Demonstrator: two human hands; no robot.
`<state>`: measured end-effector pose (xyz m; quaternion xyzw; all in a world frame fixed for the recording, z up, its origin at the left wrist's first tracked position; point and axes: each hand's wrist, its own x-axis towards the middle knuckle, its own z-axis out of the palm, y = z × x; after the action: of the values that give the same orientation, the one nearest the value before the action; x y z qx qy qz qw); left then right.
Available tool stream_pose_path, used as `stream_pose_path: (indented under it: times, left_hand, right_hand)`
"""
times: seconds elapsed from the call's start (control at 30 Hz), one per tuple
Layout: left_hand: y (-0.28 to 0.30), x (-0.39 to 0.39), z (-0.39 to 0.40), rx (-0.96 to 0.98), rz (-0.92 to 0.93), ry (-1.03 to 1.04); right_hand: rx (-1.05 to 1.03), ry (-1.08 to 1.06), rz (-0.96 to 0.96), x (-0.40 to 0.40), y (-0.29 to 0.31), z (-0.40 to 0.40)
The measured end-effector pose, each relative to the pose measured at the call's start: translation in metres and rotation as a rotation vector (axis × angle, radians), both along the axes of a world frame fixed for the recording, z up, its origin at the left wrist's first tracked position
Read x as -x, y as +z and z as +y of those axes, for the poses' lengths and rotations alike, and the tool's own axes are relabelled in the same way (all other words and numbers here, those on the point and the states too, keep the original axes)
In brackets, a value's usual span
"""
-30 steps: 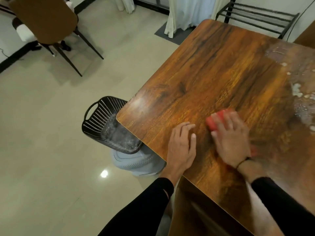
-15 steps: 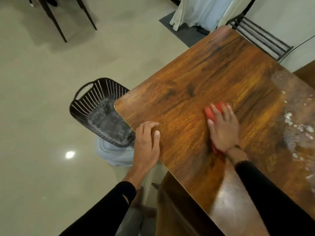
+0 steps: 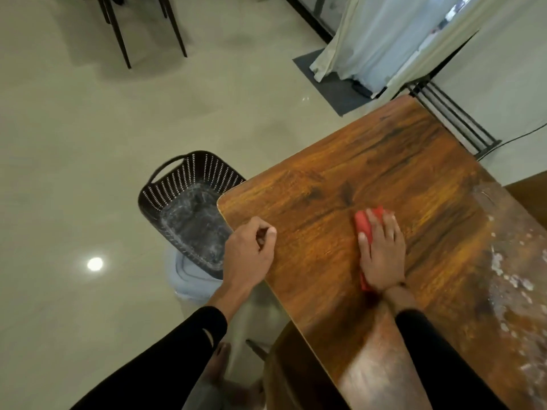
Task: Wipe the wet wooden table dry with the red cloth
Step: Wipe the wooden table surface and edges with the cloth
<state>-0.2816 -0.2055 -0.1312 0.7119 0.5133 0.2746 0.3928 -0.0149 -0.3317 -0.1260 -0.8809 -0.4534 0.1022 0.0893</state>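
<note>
Red cloth (image 3: pixel 363 224), folded and soft, lies flat on the wooden counter (image 3: pixel 414 173) under the right hand (image 3: pixel 381 255), whose straight fingers press it down without gripping; it likely slides easily and is best driven by a flat palm. The left hand (image 3: pixel 250 253), fingers loosely curled and holding nothing, rests at the counter's near left edge. White wet residue (image 3: pixel 503 279) covers the right side, well apart from the cloth. Open wood lies ahead and rightward; just off the left corner a dark basket (image 3: pixel 165 196) stands on the floor.
</note>
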Motion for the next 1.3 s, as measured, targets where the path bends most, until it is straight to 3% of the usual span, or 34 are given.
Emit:
stream_pose_path:
  times: [0.07, 0.13, 0.23, 0.3, 0.4, 0.47, 0.57, 0.63, 0.7, 0.8, 0.87, 0.93, 0.97, 1.1, 1.23, 1.3]
  left_hand:
    - [0.002, -0.001, 0.003, 0.034, -0.027, 0.082]
    - [0.004, 0.001, 0.009, 0.04, -0.052, 0.183]
    - [0.008, 0.013, 0.027, 0.035, -0.071, 0.289]
    - [0.01, 0.023, 0.044, 0.027, -0.075, 0.34]
    - [0.013, 0.037, 0.069, 0.028, -0.076, 0.413]
    - [0.012, 0.041, 0.084, 0.066, -0.057, 0.438]
    - [0.004, 0.041, 0.098, 0.217, 0.122, 0.371]
    - [-0.002, 0.036, 0.1, 0.377, 0.197, 0.297]
    - [-0.004, 0.033, 0.1, 0.605, 0.017, 0.325]
    - [0.001, 0.039, 0.105, 1.032, -0.505, 0.533]
    - [0.003, 0.046, 0.11, 1.2, -0.647, 0.618]
    - [0.002, 0.048, 0.112, 1.213, -0.661, 0.591]
    - [0.004, 0.046, 0.111, 1.192, -0.661, 0.578]
    - [0.005, 0.041, 0.108, 1.163, -0.656, 0.614]
    - [0.005, 0.039, 0.109, 1.109, -0.573, 0.585]
    - [0.007, 0.036, 0.11, 1.038, -0.507, 0.527]
  right_hand:
    - [-0.02, -0.125, -0.032, 0.001, 0.0, 0.057]
    - [-0.007, -0.114, -0.044, 0.023, -0.003, 0.104]
    - [-0.018, 0.114, -0.086, 0.092, -0.015, 0.122]
    - [-0.035, 0.321, -0.095, 0.13, -0.022, 0.09]
    - [-0.005, 0.509, -0.062, 0.119, -0.022, 0.039]
    - [0.017, 0.411, -0.045, 0.089, -0.017, 0.035]
    - [-0.018, 0.118, -0.021, 0.071, -0.009, 0.082]
    - [-0.024, 0.087, -0.013, 0.086, -0.005, 0.124]
    - [-0.029, 0.249, -0.022, 0.116, -0.006, 0.153]
    - [-0.018, 0.61, -0.077, 0.163, -0.016, 0.155]
    - [-0.012, 0.826, -0.07, 0.162, -0.018, 0.146]
    - [-0.001, 0.973, -0.082, 0.136, -0.012, 0.15]
    - [-0.008, 0.949, -0.088, 0.127, -0.01, 0.157]
    - [-0.04, 0.538, -0.037, 0.159, -0.009, 0.176]
    - [-0.038, 0.98, -0.067, 0.151, -0.019, 0.137]
    - [-0.035, 0.972, -0.07, 0.116, -0.015, 0.129]
